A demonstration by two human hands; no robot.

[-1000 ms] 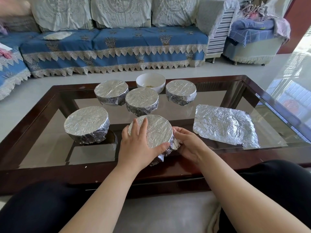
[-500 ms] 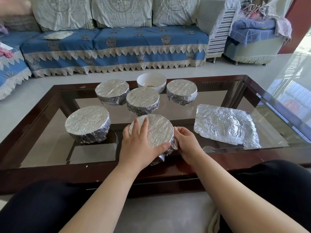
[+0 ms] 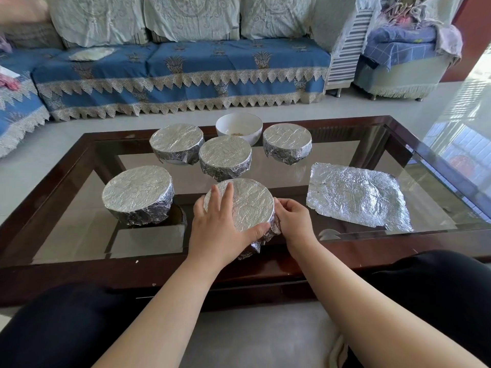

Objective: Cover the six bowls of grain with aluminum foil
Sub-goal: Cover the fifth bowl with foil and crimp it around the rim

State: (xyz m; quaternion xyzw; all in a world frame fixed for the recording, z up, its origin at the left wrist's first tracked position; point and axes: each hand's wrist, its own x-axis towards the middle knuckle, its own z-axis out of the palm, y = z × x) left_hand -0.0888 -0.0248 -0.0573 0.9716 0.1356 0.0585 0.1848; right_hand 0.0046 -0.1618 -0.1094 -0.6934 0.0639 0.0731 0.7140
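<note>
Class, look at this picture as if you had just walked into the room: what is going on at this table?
A person seated at a glass coffee table is wrapping bowls in aluminum foil. The left hand presses flat on the foil top of the nearest bowl, while the right hand pinches the foil against its side. Four other bowls are already covered. One white bowl at the back is uncovered, with a little grain inside, and a loose foil sheet lies flat to the right.

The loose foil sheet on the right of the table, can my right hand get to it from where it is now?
Probably yes. The loose foil sheet lies flat just beside the right hand, with only bare glass between them; that hand must first let go of the nearest foil-covered bowl.
</note>
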